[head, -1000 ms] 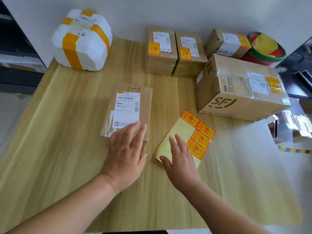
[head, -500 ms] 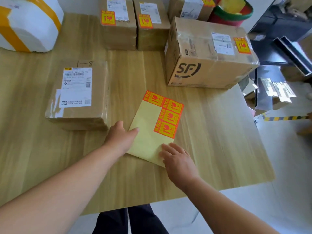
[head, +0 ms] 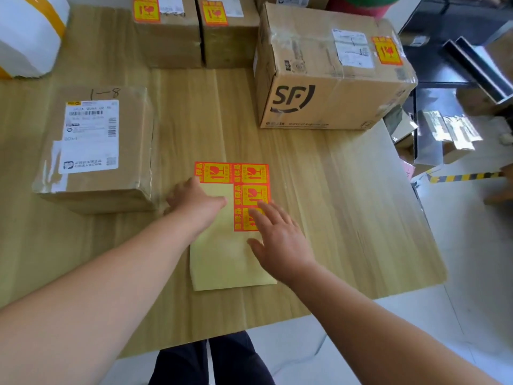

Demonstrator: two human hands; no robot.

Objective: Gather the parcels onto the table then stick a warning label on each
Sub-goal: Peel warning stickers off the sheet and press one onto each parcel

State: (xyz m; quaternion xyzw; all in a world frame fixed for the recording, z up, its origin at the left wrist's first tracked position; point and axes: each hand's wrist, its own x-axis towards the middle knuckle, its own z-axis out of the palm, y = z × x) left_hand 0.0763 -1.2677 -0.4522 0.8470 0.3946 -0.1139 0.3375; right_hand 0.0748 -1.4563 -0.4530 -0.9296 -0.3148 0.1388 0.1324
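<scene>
A yellow backing sheet (head: 222, 254) with several orange warning labels (head: 251, 187) along its top and right side lies flat in the middle of the wooden table (head: 347, 218). My left hand (head: 195, 202) rests on the sheet's upper left part, fingers curled at the labels' edge. My right hand (head: 277, 237) lies spread over the lowest label. A flat brown parcel (head: 97, 145) with a white shipping slip and no orange label sits to the left. A large SF box (head: 330, 76) and two small boxes (head: 194, 29) behind carry orange labels.
A white foam parcel with yellow tape (head: 27, 31) stands at the back left. The table's right edge drops to a floor with cardboard, foil-wrapped items (head: 444, 134) and black-yellow tape (head: 460, 177). My legs show under the near edge.
The label sheet has turned from slanted to square with the table edge. My left hand moved up onto its top left; my right hand slid up over the lowest label. The camera came closer.
</scene>
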